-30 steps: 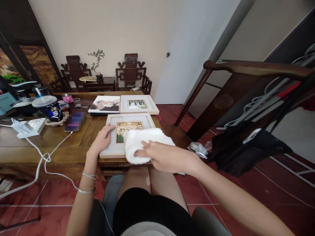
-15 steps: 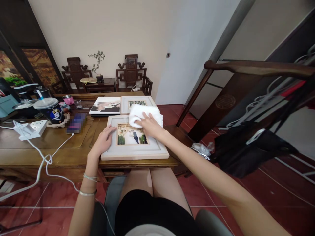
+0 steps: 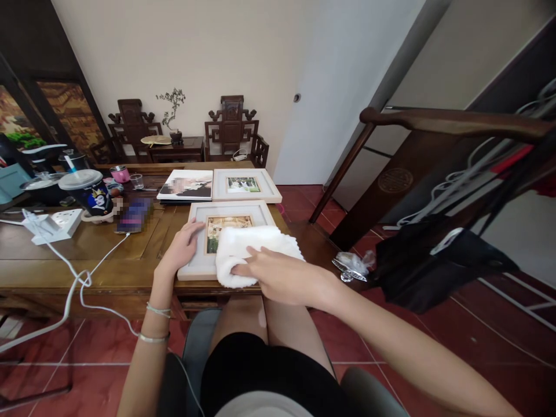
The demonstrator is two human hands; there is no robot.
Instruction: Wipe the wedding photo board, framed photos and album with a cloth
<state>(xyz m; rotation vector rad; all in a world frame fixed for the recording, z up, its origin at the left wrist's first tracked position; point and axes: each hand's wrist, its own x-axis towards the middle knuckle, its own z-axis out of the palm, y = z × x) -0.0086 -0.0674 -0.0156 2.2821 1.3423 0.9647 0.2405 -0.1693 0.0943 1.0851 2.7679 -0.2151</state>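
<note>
On the wooden table in front of me lies a picture frame (image 3: pixel 198 255) with a pale border and a photo inside. The fingers of my left hand (image 3: pixel 185 243) bend over its left rim and hold it. A folded white cloth (image 3: pixel 260 240) is in my right hand (image 3: pixel 273 275), pressed flat on the frame's lower right part. It covers much of the photo and hangs over the near edge. My right thumb sits at the cloth's fold.
Behind are a second picture frame (image 3: pixel 269 188) and a stack topped by a photo panel (image 3: pixel 191 174). At the left stand a lidded cup (image 3: pixel 98 197), a phone (image 3: pixel 134 215) and a white power strip (image 3: pixel 56 226) with trailing cables. A wooden chair (image 3: pixel 395 179) stands to the right.
My right hand has drawn the cloth from the frame's upper right corner down toward me to the near edge. The rear frame is uncovered now. My left hand stays put.
</note>
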